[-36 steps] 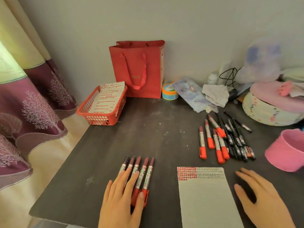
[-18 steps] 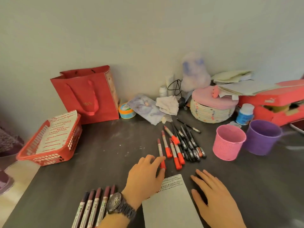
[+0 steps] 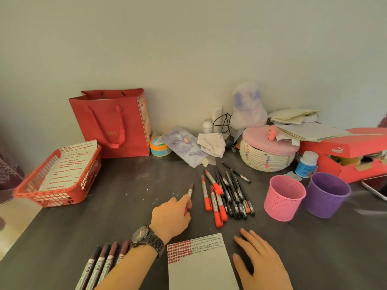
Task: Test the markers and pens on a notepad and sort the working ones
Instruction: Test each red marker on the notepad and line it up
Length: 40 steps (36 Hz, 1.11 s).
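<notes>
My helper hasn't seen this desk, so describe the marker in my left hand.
On the dark table, look just left of the pile of red markers and black pens. One red marker is apart from it, pinched by the left hand; the others go untouched.

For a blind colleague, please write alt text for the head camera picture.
A person's left hand grips a red marker beside a pile of markers and pens on a dark table. The right hand rests flat next to a notepad with test marks.
</notes>
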### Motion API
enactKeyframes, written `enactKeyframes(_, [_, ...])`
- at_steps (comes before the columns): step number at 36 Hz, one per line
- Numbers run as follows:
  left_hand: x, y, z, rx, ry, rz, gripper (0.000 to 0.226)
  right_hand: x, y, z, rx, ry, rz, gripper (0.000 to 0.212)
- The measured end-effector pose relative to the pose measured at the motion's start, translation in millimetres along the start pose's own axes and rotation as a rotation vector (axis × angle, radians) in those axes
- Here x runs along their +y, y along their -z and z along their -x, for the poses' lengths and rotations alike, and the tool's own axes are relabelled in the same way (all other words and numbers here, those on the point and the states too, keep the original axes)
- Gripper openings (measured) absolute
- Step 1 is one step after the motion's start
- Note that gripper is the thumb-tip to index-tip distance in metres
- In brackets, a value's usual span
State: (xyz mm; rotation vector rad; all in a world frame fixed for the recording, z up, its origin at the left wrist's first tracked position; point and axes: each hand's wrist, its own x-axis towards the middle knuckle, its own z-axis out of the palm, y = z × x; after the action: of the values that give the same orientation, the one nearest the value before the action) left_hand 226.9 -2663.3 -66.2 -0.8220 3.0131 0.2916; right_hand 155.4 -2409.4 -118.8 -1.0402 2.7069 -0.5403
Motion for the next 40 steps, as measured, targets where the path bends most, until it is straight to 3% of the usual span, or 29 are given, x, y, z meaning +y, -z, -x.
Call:
enactKeyframes(4, [-19.2, 10.2, 0.2, -0.002, 0.087, 0.126, 0.018, -1.9, 1.4, 0.1, 0.009, -0.001, 0.017, 0.053])
enactKeyframes(11, [-23.4, 20.2, 43.8, 0.101, 0.134, 0.749, 0.009, -7.2, 2.7, 5.8, 0.058, -0.001, 0.008, 0.050])
enactKeyframes(16, [-10.4, 14.6, 96.6, 0.115, 0.127, 1.173, 0.037, -8.6, 2.8, 9.5, 0.091, 0.013, -0.034, 0.045])
enactKeyframes(20, [-0.6, 9.4, 131.5, 0.112, 0.119, 1.348, 0.047, -13.6, 9.0, 13.9, 0.153, 0.004, -0.133, 0.034])
enactKeyframes(25, [6.0, -4.6, 164.3, 0.073, 0.121, 1.419, 0.035, -29.6, 17.6, 35.7, 0.288, -0.124, -0.561, 0.020])
enactKeyframes(27, [8.0, -8.5, 174.1, 0.038, 0.138, 1.482, 0.033, -41.8, 19.1, 48.6, 0.318, -0.116, -0.716, 0.026])
enactKeyframes(29, [11.1, -11.6, 181.1, 0.006, 0.147, 1.506, 0.036, -55.2, 16.9, 59.3, 0.253, -0.091, -0.941, 0.039])
enactKeyframes(31, [15.0, -14.5, 186.0, 0.000, 0.150, 1.490, 0.037, -69.1, 13.0, 67.5, 0.103, -0.076, -1.172, 0.038])
enactKeyframes(34, [22.4, -18.7, 191.4, -0.004, 0.157, 1.341, 0.038, -89.9, 7.7, 76.8, 0.007, -0.135, -1.399, 0.036])
enactKeyframes(40, [37.6, -27.6, 196.4, 0.120, 0.166, 0.840, 0.042, -113.8, 1.8, 89.2, 0.134, -0.365, -1.798, 0.027])
